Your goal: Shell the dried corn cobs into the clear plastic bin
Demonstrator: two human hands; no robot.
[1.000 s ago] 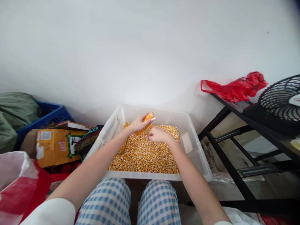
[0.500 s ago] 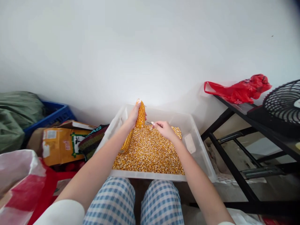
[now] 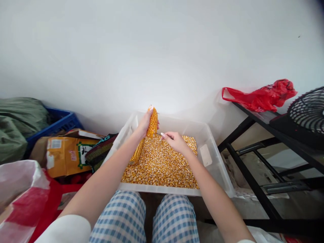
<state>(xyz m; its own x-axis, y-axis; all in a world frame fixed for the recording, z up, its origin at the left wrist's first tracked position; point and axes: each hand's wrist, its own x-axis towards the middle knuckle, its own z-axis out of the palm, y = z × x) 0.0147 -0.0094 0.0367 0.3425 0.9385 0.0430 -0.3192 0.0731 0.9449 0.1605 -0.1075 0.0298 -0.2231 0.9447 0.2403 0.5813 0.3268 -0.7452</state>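
Note:
My left hand (image 3: 146, 123) is wrapped round a yellow corn cob (image 3: 153, 123), held tilted nearly upright over a clear plastic bin (image 3: 220, 168). Kernels still cover the side of the cob that faces me. Close to the cob's lower end, my right hand (image 3: 175, 141) is pinched on a thin metal tool, mostly hidden by the fingers. Loose corn kernels (image 3: 162, 165) lie deep in the bin below both hands. A second corn cob (image 3: 136, 154) rests on them at the left, partly behind my left forearm.
On the left are a blue crate (image 3: 60, 123), an orange cardboard box (image 3: 64, 157), a mesh bag (image 3: 101, 153) and a red-and-white bag (image 3: 25, 199). A black metal frame (image 3: 249, 175) stands right, bearing a red plastic bag (image 3: 265, 96) and a fan (image 3: 310, 111). A white wall rises behind.
My right hand has shifted slightly left and stays by the cob's lower end. The thin tool shows less than before. My left hand keeps its hold on the cob.

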